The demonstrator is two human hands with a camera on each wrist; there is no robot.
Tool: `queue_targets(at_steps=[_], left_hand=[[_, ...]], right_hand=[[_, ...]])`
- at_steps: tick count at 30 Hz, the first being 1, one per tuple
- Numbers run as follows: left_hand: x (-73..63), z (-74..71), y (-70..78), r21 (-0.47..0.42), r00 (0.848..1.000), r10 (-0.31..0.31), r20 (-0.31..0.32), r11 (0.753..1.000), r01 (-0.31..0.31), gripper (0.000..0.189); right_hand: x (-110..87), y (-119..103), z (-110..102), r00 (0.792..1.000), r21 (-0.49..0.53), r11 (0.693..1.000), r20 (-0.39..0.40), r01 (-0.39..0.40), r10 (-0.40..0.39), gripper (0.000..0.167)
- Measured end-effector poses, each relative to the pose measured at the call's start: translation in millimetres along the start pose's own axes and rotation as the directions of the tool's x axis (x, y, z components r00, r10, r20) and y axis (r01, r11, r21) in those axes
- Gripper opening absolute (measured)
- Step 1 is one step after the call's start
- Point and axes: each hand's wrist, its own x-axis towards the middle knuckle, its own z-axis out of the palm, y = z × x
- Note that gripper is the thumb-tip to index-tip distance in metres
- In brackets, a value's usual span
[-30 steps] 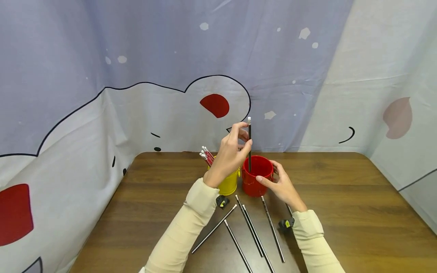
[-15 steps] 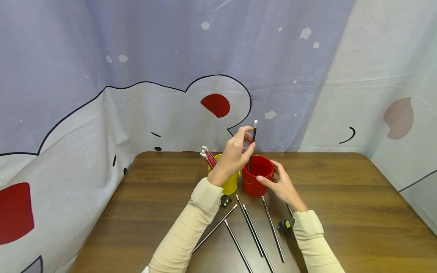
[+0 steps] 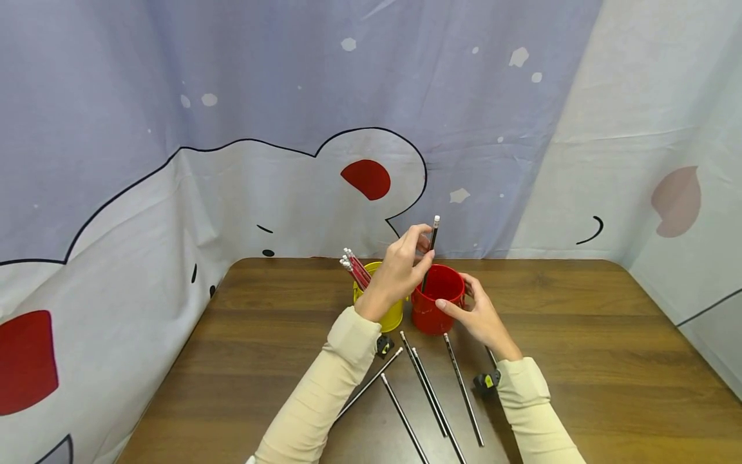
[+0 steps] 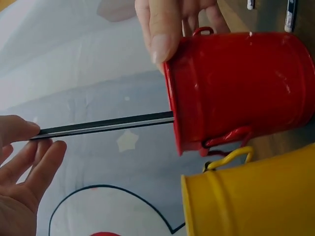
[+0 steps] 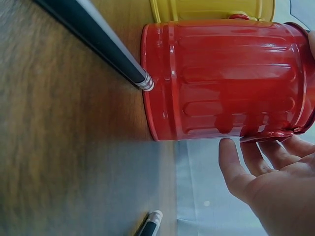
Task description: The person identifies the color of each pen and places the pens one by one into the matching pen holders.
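Glossy red ribbed bucket [image 3: 431, 317]: right hand [image 3: 484, 319] holds rim and side. Slim black pencil [image 4: 106, 126], slanting into it, pinched by left hand [image 3: 399, 270].

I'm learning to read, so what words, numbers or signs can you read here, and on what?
Nothing can be read.
Red bucket and yellow bucket: no writing shows.
Black pencils and red pencils: any print is too small to read.
Black wrist device: too small to tell.

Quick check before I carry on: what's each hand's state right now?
Left hand: pinching a black pencil that reaches into the red bucket.
Right hand: holding the red bucket.
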Motion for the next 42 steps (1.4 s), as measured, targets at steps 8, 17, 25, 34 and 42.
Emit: queue_targets(at_steps=[8, 17, 25, 34, 42], left_hand=[[-14.4, 11.2, -2.9, 0.01, 0.998, -0.053, 0.04, 0.999, 0.053, 0.033], [-33.6, 24.3, -11.3, 0.01, 0.989, -0.124, 0.079, 0.992, 0.124, 0.032], [-47.4, 32.3, -17.4, 0.027, 0.983, -0.149, 0.106, 0.989, 0.147, 0.032], [-53.2, 36.9, -21.4, 0.053, 0.985, -0.14, 0.104, 0.989, 0.136, 0.031], [-54.7, 38.2, -21.1, 0.044, 0.981, -0.169, 0.1, 0.985, 0.165, 0.032]], right_hand=[[0.0, 0.4, 0.1, 1.0, 0.0, 1.0, -0.003, -0.001, 0.001, 0.069], [-0.1, 0.1, 0.2, 1.0, 0.004, 1.0, -0.004, 0.007, -0.007, 0.069], [-1.1, -0.5, 0.2, 1.0, -0.007, 1.0, -0.011, -0.002, 0.002, 0.069], [-1.5, -0.2, 0.7, 1.0, -0.007, 1.0, -0.009, -0.006, 0.005, 0.068], [-1.4, 0.5, 0.5, 1.0, 0.007, 1.0, -0.007, 0.001, -0.001, 0.068]])
